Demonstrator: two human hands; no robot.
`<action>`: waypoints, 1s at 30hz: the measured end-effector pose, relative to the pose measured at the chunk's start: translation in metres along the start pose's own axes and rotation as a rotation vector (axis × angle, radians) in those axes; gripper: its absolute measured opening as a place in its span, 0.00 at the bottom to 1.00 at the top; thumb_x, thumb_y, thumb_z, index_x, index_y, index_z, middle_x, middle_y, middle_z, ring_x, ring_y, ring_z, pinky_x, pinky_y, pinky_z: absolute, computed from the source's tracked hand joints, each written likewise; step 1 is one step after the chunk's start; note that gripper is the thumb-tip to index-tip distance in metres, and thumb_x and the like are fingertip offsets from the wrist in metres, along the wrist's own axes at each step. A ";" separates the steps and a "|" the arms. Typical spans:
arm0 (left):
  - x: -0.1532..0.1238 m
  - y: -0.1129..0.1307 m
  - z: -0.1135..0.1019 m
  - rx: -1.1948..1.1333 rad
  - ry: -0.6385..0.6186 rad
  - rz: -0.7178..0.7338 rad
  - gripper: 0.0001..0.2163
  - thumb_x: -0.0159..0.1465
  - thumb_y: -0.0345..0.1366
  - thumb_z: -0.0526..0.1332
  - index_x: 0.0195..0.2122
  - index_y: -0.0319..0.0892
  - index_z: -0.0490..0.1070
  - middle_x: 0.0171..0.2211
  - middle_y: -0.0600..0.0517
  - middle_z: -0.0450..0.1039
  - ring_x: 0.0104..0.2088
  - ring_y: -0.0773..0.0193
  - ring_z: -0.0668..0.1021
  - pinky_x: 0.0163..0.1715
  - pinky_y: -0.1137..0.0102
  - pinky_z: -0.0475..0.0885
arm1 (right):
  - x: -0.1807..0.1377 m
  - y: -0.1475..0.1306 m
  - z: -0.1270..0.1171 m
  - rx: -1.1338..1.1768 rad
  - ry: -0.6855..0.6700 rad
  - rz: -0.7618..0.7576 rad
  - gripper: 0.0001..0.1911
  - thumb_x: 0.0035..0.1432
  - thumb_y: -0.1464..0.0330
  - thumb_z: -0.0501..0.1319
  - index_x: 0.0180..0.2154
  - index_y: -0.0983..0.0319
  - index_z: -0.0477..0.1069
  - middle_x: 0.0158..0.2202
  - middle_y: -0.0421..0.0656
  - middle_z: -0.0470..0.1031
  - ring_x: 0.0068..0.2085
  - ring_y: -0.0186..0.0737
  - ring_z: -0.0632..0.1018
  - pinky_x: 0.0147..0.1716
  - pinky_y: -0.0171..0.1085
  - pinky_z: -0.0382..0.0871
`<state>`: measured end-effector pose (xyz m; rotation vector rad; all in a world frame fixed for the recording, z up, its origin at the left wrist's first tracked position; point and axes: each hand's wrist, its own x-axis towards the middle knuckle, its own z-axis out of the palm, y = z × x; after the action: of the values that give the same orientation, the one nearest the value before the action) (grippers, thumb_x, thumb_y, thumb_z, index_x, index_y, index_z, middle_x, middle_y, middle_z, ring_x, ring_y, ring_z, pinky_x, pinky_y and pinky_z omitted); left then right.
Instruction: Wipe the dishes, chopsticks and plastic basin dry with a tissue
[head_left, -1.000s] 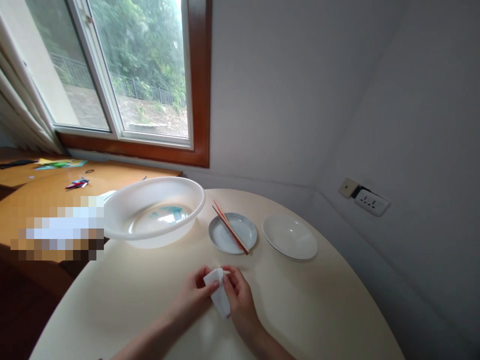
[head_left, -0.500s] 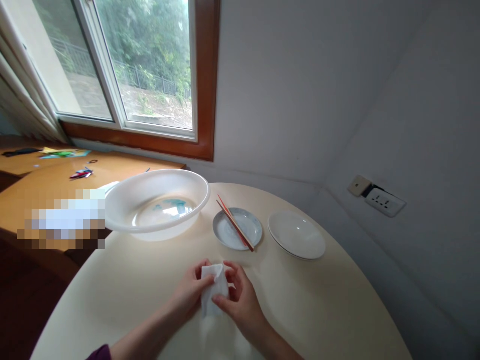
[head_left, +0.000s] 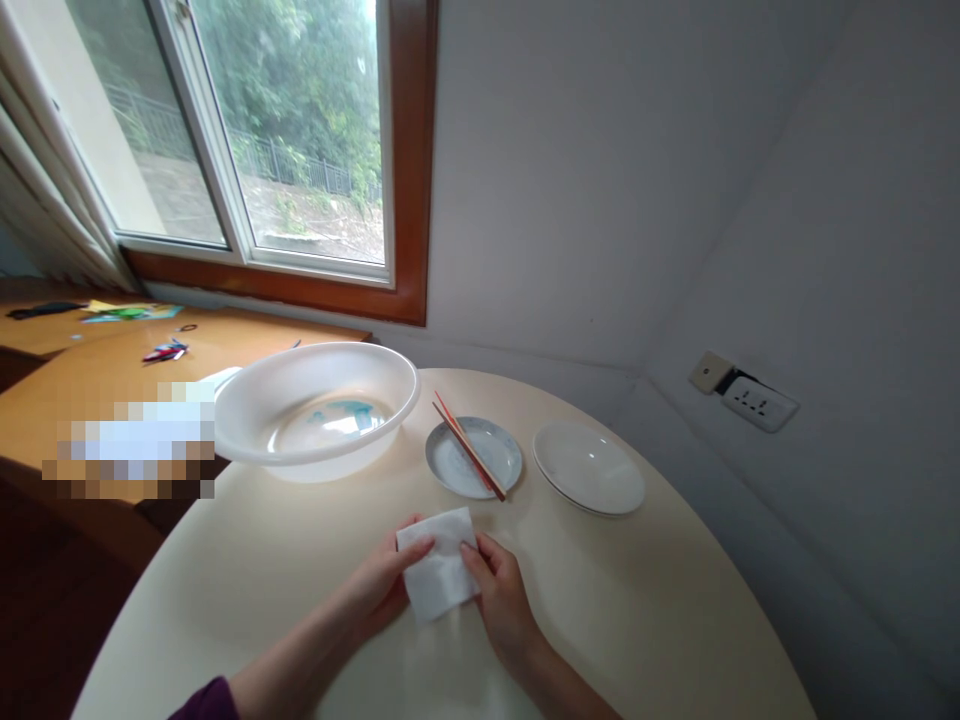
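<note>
Head: white sheet [head_left: 441,582] (now wider)

Past the far edge of the round cream bench [head_left: 630,600], a grey wall [head_left: 540,180], turning into a dimmer side wall [head_left: 847,330] off the right edge. Low on that side wall, a white socket [head_left: 761,403] next to a beige fitting [head_left: 710,372]. Beyond the far left edge, an orange-brown desk [head_left: 232,335], a sliding window [head_left: 307,235] in a reddish-brown frame [head_left: 411,160], and a pale curtain [head_left: 52,190]. Outside, green trees [head_left: 300,70] and a fence [head_left: 322,174]. Soft daylight through the glass; dark floor [head_left: 60,590] below the left edge.
</note>
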<state>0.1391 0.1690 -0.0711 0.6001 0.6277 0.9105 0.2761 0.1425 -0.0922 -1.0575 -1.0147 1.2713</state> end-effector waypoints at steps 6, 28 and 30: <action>0.001 -0.001 -0.003 -0.010 0.056 -0.072 0.11 0.44 0.29 0.66 0.31 0.34 0.73 0.27 0.45 0.78 0.26 0.58 0.78 0.31 0.66 0.72 | -0.004 -0.007 0.004 -0.044 -0.016 -0.028 0.19 0.48 0.54 0.60 0.25 0.64 0.68 0.20 0.37 0.65 0.21 0.31 0.65 0.20 0.31 0.59; 0.016 0.021 -0.021 -0.105 0.262 -0.030 0.08 0.50 0.24 0.59 0.15 0.37 0.66 0.12 0.54 0.67 0.15 0.71 0.71 0.20 0.77 0.67 | 0.131 -0.049 0.013 -1.488 0.183 -0.017 0.16 0.51 0.73 0.55 0.44 0.71 0.68 0.44 0.58 0.70 0.45 0.51 0.73 0.40 0.40 0.63; 0.017 0.022 -0.020 -0.109 0.262 -0.034 0.08 0.50 0.23 0.58 0.15 0.37 0.67 0.12 0.54 0.67 0.15 0.70 0.71 0.19 0.77 0.66 | 0.136 -0.047 0.014 -1.499 0.164 0.003 0.15 0.52 0.73 0.54 0.43 0.71 0.68 0.44 0.57 0.71 0.44 0.50 0.73 0.39 0.38 0.63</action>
<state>0.1208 0.1978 -0.0732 0.3736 0.8151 0.9927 0.2789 0.2788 -0.0430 -2.1792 -1.8513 0.1955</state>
